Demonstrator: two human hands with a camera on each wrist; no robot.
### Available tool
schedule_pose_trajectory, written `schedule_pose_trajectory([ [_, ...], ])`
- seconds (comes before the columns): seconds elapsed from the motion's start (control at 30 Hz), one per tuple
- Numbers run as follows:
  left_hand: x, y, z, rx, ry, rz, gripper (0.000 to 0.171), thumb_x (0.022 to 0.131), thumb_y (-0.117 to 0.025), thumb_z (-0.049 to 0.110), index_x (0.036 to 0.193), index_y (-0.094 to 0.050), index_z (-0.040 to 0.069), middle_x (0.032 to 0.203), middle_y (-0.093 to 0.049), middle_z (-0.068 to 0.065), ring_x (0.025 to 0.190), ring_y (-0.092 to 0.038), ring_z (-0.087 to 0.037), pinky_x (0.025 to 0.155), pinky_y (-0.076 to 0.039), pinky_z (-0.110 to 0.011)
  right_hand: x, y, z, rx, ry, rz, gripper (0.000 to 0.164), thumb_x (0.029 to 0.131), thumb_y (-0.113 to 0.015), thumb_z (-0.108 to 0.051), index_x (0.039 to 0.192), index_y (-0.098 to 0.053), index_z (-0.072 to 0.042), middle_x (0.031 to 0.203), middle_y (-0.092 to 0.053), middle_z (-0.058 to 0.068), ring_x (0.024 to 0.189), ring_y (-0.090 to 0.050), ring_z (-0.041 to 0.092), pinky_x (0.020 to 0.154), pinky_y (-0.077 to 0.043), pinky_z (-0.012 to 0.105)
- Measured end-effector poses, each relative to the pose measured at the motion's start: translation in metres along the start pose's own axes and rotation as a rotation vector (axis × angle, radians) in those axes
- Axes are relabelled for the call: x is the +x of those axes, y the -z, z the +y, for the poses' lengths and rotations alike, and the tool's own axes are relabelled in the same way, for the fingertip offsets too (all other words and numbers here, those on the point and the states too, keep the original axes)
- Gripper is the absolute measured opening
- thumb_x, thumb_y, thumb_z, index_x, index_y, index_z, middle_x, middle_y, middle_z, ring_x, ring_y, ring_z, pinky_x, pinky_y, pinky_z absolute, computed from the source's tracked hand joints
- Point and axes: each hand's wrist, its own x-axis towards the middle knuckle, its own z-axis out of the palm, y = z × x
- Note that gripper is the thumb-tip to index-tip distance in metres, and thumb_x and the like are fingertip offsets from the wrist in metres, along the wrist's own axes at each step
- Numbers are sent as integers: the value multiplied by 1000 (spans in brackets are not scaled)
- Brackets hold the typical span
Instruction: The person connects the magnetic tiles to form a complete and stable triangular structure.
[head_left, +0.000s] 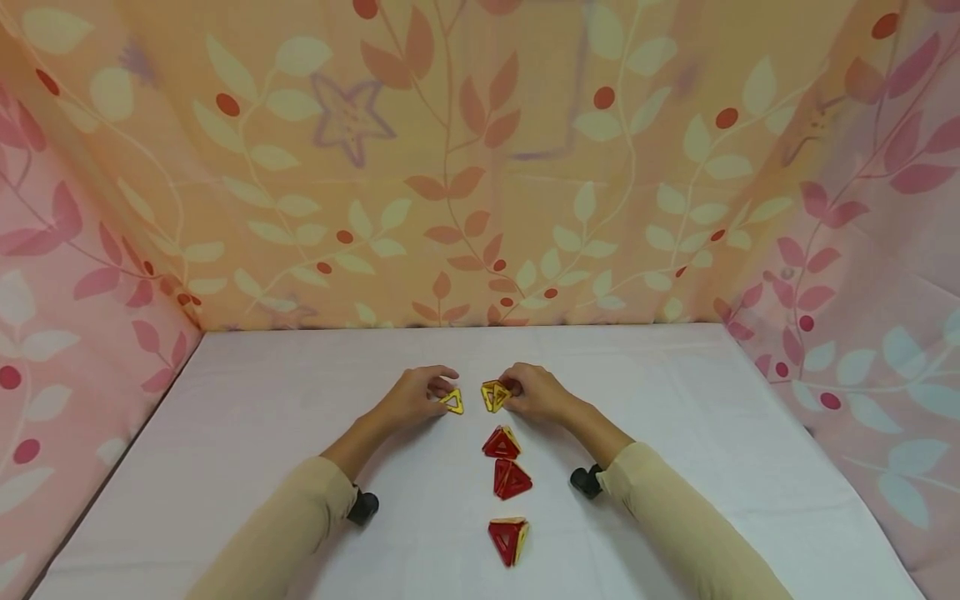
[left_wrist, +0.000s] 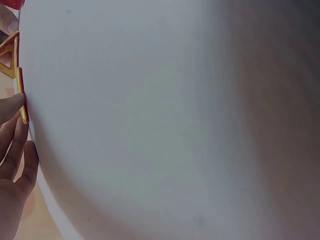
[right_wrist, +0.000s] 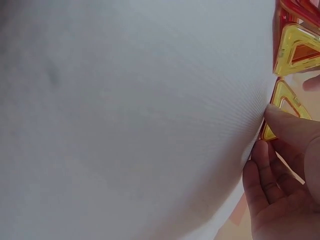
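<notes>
Between its thumb and fingers my left hand point(head_left: 415, 395) pinches a single yellow triangular magnetic tile point(head_left: 460, 404), seen nearly edge-on in the left wrist view. Opposite it, across a small gap, my right hand point(head_left: 542, 393) grips a yellow piece of triangular tiles point(head_left: 489, 400) that meet at an angle. The thumb point(right_wrist: 287, 122) presses its near side in the right wrist view. Just below, a red and yellow pyramid point(head_left: 498, 448) of the same tiles sits on the table, close to a second pyramid point(head_left: 510, 485). How many tiles the right hand's piece has is unclear.
Nearer the front of the white-covered table point(head_left: 270, 383) stands a third red and yellow pyramid point(head_left: 504, 537), in line with the others. Patterned cloth point(head_left: 465, 208) walls in the back and both sides. Each wrist carries a small black camera point(head_left: 363, 507).
</notes>
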Motion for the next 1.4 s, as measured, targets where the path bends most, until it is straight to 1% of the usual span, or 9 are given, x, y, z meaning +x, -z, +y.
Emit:
schedule_pose_trajectory([
  [0.2, 4, -3, 3, 9, -6, -3, 46, 80, -78, -6, 124, -64, 1, 107, -72, -10, 98, -66, -21, 88, -54, -40, 1, 0, 0, -1, -14, -8, 29, 87, -75, -9, 115, -69, -5, 98, -63, -1, 87, -56, 14, 83, -51, 31],
  [0.43, 9, -9, 4, 2, -13, -2, 47, 80, -78, -6, 124, -64, 1, 106, -72, -9, 96, -67, -19, 88, -54, -38, 1, 0, 0, 4, -11, -7, 29, 87, -76, -9, 115, -69, -4, 99, -64, 0, 87, -56, 14, 83, -51, 32],
  [0.63, 14, -14, 8, -2, 6, -13, 47, 81, -77, -5, 125, -64, 3, 108, -71, -9, 96, -65, -18, 90, -54, -38, 1, 0, 0, 6, -7, -2, 29, 87, -76, -9, 114, -69, -4, 97, -64, 0, 87, -56, 14, 83, -51, 32],
  [0.77, 15, -17, 11, -11, 21, -22, 48, 81, -76, -6, 126, -63, 3, 109, -71, -9, 96, -65, -18, 90, -53, -38, 1, 0, 0, 5, -6, -1, 28, 87, -76, -9, 114, -69, -4, 98, -64, 0, 87, -57, 14, 83, -51, 32],
  [1.13, 18, -20, 13, 13, 25, -41, 48, 82, -77, -3, 127, -63, 4, 110, -71, -7, 97, -65, -18, 92, -54, -37, 0, 0, 1, -2, 23, -3, 28, 87, -75, -8, 114, -68, -2, 99, -64, 1, 88, -58, 14, 83, -51, 32],
  [1.27, 17, -20, 15, 12, 25, -37, 48, 82, -77, -4, 126, -63, 3, 109, -71, -8, 96, -65, -19, 91, -54, -37, 1, 0, 1, 5, 12, -7, 29, 87, -75, -8, 115, -68, -3, 100, -64, 1, 89, -58, 14, 84, -51, 32],
  [1.4, 18, -21, 15, -9, 16, -30, 46, 81, -76, -7, 125, -63, 2, 108, -71, -8, 94, -65, -19, 89, -54, -36, 0, 0, 2, 5, 10, -5, 29, 87, -75, -8, 115, -68, -3, 100, -64, 1, 88, -57, 14, 84, -51, 32],
])
